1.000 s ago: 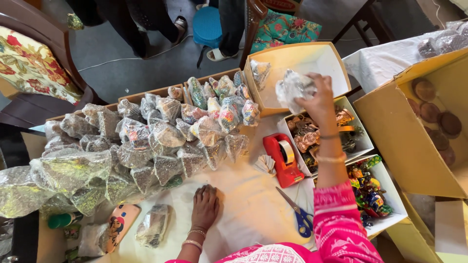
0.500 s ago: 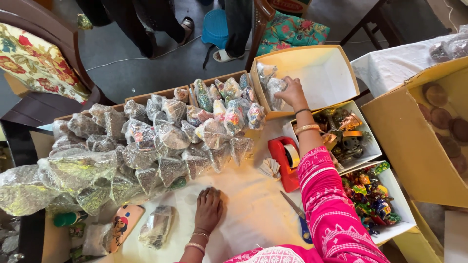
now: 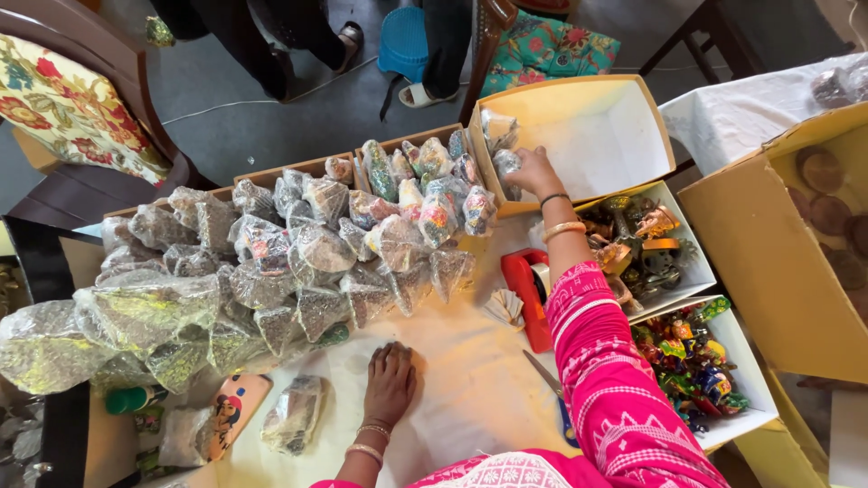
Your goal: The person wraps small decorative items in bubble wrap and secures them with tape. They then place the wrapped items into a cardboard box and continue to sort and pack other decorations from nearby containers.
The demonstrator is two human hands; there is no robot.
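My right hand reaches into the near left corner of a yellow cardboard box and closes on a bubble-wrapped packet. Another wrapped packet stands in the same corner behind it. My left hand lies flat, palm down, on the white table cover, holding nothing. A loose wrapped packet lies to its left. A heap of several bubble-wrapped items fills the table beyond my left hand.
A red tape dispenser and scissors lie beside my right arm. White trays hold painted figurines and bright small toys. A large open carton stands at right. Chairs and other people's feet are beyond the table.
My right hand carried the wrapped packet from above the box down and left into its near corner. My left hand stayed flat on the table.
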